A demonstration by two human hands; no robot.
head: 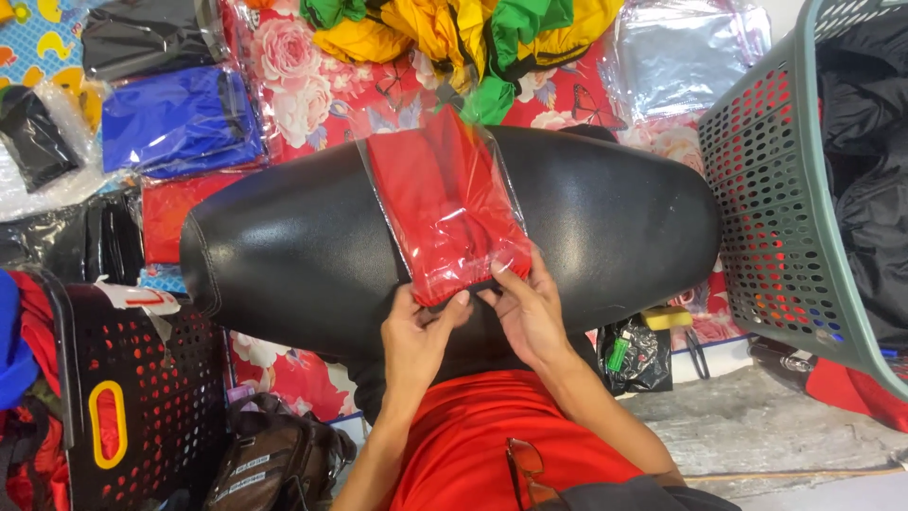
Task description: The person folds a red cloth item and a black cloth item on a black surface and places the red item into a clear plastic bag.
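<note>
A folded red garment in a clear plastic bag (445, 199) lies across a long black padded cushion (284, 246). My left hand (421, 336) pinches the bag's near edge from the left, thumb on top. My right hand (530, 308) holds the same near edge from the right, fingers pressed on the plastic. Both hands meet at the bag's bottom end, close to my red shirt.
A grey-green perforated basket (776, 218) with dark cloth stands at the right. A black perforated basket (132, 397) sits at the lower left. Bagged blue (180, 118) and black garments lie at the upper left; yellow and green cloth (454, 33) is piled at the top.
</note>
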